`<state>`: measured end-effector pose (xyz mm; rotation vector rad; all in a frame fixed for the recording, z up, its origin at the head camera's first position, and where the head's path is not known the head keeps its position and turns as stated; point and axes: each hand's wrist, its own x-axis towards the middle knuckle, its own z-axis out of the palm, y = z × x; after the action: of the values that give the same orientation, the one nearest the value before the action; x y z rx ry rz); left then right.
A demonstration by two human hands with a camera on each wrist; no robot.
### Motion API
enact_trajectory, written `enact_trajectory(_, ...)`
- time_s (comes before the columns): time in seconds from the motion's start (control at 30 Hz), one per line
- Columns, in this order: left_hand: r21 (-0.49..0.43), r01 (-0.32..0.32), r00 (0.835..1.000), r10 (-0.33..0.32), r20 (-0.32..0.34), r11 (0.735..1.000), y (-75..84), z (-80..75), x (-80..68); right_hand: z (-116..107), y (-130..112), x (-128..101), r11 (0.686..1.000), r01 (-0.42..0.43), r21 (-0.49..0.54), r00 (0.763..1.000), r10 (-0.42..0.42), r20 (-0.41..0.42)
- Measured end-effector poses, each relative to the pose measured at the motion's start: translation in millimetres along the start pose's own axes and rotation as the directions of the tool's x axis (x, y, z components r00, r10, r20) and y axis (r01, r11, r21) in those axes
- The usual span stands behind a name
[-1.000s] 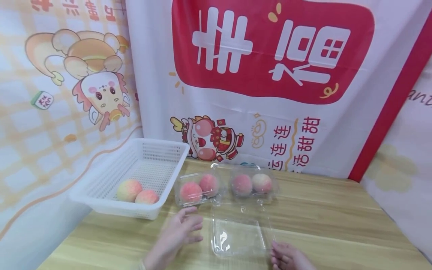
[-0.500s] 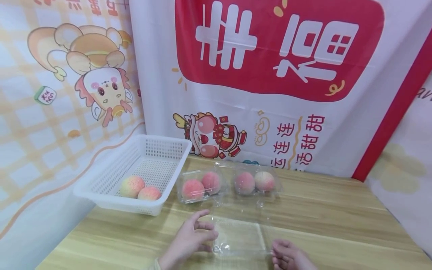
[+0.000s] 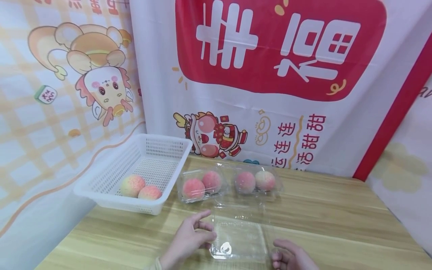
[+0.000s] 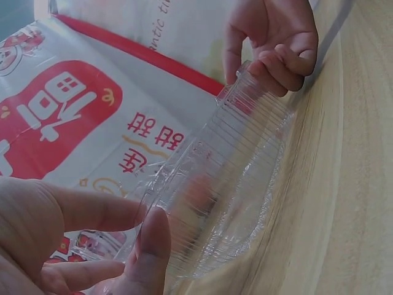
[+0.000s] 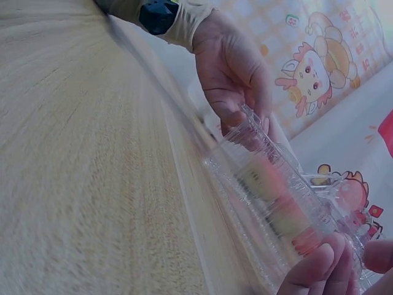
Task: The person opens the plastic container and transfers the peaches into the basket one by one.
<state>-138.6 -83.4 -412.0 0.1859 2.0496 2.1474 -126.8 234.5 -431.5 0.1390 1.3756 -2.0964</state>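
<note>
A clear plastic clamshell box lies opened out on the table, its base towards me and its lid folded back. My left hand pinches the base's left rim; in the left wrist view the thumb and forefinger meet at that edge. At the opposite rim is my right hand, fingers curled at the corner with the forefinger raised apart; in the right wrist view the fingers overlap the plastic. Behind the open box, two clear boxes hold pink peaches, a pair in each.
A white perforated basket stands at the left with two yellow-pink peaches inside. Printed cloths hang behind and to the left of the wooden table.
My left hand has come right, from beside the open box to its left rim. The right forefinger has lifted away from the thumb at the right edge. The view has shifted slightly.
</note>
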Motion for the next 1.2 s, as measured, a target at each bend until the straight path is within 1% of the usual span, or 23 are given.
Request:
enact_trajectory(0.07,-0.001,0.005,1.000,-0.005,-0.001,1.000,-1.0,0.3,0.2,-0.3,0.1,-0.6,1.000,-0.007,0.005,1.000,0.007,-0.005)
enact_trajectory(0.27,-0.015,0.019,1.000,-0.020,-0.004,1.000,-2.3,1.8,-0.6,-2.6,-2.1,-1.1,1.000,0.011,0.003,1.000,-0.011,0.005)
enact_trajectory(0.37,-0.026,0.019,1.000,-0.019,-0.003,0.999,-2.2,2.5,-2.1,-2.6,-2.5,-2.4,1.000,0.009,0.012,1.000,-0.009,0.005)
enact_trajectory(0.5,-0.020,0.011,1.000,-0.011,-0.001,1.000,-1.4,2.9,-4.1,-2.2,-2.4,-5.5,1.000,0.009,0.004,1.000,-0.009,0.000)
enact_trajectory(0.6,-0.006,0.006,1.000,-0.006,0.004,1.000,-0.9,3.0,-5.3,-2.0,-2.1,-7.6,1.000,0.012,-0.002,1.000,-0.012,-0.014)
enact_trajectory(0.7,0.002,0.002,1.000,-0.002,0.013,1.000,-0.6,2.5,-5.7,-1.4,-1.8,-8.9,0.999,0.027,0.021,0.999,-0.026,-0.048)
enact_trajectory(0.8,-0.011,0.008,1.000,-0.007,0.019,1.000,-0.4,0.8,-4.7,0.0,-2.0,-8.8,0.998,0.060,0.009,0.996,-0.059,-0.073)
enact_trajectory(0.93,-0.034,0.027,0.999,-0.026,0.032,0.999,0.0,-3.0,-1.1,2.9,-4.9,-7.1,0.997,0.075,-0.023,0.994,-0.077,-0.082)
enact_trajectory(1.03,-0.034,0.034,0.999,-0.032,0.043,0.999,0.4,-5.0,1.8,4.5,-7.5,-6.1,0.997,0.075,0.003,0.993,-0.074,-0.089)
enact_trajectory(1.2,-0.037,0.032,0.998,-0.030,0.049,0.999,-0.5,-6.6,4.0,5.1,-7.5,-4.0,0.991,0.084,0.103,0.993,-0.075,-0.090)
